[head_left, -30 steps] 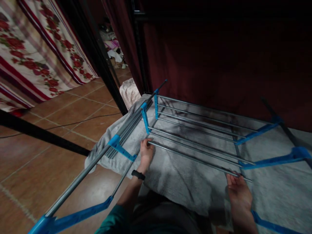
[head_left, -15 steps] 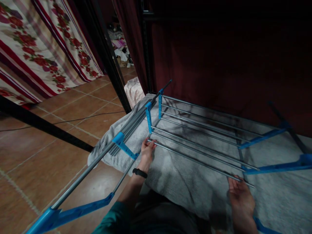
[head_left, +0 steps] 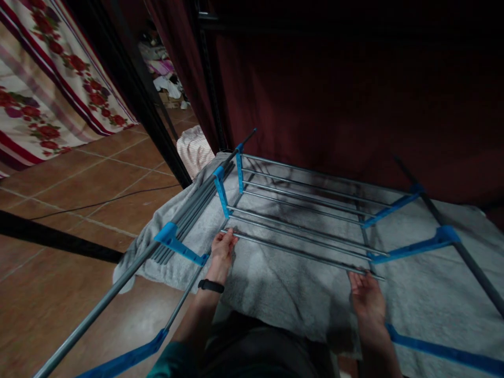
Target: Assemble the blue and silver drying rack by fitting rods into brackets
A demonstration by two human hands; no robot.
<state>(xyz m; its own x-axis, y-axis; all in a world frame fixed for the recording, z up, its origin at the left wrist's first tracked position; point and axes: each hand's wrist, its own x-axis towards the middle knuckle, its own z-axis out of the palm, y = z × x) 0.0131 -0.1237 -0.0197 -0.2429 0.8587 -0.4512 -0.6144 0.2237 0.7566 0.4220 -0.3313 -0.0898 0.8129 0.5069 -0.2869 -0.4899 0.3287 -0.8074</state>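
Note:
A thin metal rod (head_left: 293,251) lies crosswise in front of me, held in both hands. My left hand (head_left: 222,251) pinches it near its left end, thumb on top. Close to the right end, the fingers of my right hand (head_left: 367,302) close round it from below, leaving the tip free. Behind it is a partly built rack (head_left: 301,230) of parallel metal rods, joined at the sides to blue plastic brackets (head_left: 221,191). The held rod runs parallel to those rods. Another blue bracket (head_left: 181,245) sits on the left side tube, near my left hand.
Several loose grey tubes (head_left: 192,212) lie on the grey blanket (head_left: 271,299) beneath the rack. Blue arms (head_left: 444,353) stick out at the lower right. A black metal post (head_left: 157,131) stands at left, a dark red curtain (head_left: 315,115) hangs behind, and a cable (head_left: 110,200) crosses the tiles.
The view has turned somewhat right, so the rack and hands appear further left. Both hands keep hold of the rod, which stays about the same relative to the rack.

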